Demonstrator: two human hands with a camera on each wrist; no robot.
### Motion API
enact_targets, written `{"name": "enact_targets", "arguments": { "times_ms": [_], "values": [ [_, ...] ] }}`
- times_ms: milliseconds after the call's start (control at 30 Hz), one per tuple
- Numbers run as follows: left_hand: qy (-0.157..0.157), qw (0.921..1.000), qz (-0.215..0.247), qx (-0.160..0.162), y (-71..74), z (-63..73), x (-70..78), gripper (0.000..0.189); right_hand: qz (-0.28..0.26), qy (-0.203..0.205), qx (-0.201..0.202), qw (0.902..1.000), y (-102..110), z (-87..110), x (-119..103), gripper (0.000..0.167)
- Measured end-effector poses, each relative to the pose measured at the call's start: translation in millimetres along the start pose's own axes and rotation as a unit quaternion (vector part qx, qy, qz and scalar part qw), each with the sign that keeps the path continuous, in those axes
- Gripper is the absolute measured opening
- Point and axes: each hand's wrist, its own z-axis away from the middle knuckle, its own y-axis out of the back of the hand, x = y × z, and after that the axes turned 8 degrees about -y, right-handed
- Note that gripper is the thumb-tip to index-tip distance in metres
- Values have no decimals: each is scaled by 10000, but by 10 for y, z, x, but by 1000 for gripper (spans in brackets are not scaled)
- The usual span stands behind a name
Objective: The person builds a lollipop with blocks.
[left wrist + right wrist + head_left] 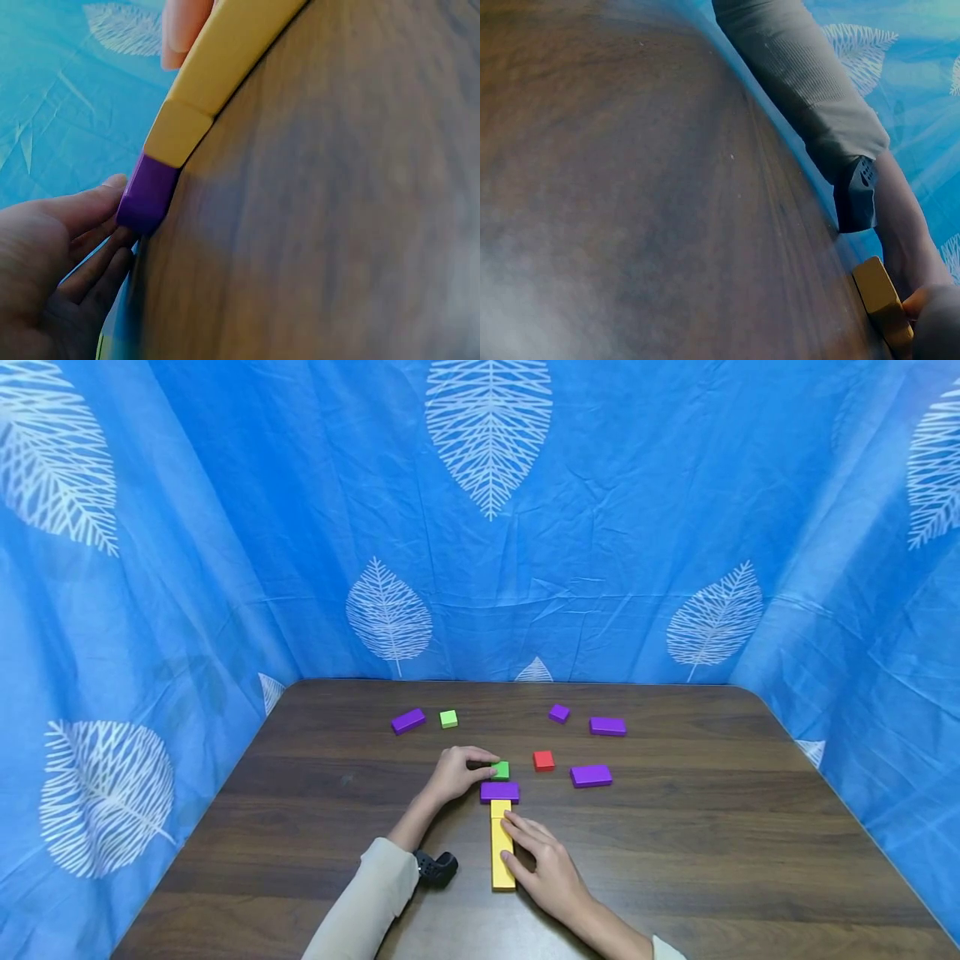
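**Left hand point(456, 774) pinched green block point(503, 770)**

It sat squarish beyond an oblong purple block point(499, 792); the right hand point(552, 872), fingers loosely extended, rested on smooth yellow blocks point(498, 852) aligned end to end across wood-grained tabletop point(300, 827).

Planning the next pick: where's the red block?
In the head view, the red block sits right of centre, between the green block at the left hand and a purple block.
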Motion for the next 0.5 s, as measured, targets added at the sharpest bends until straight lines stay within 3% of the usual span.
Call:
{"name": "enact_targets", "arguments": {
  "times_ms": [500],
  "values": [
    [12, 9999, 61, -134, -70, -51, 53, 18, 24, -148, -82, 9999, 13, -8, 6, 42]
  ]
}}
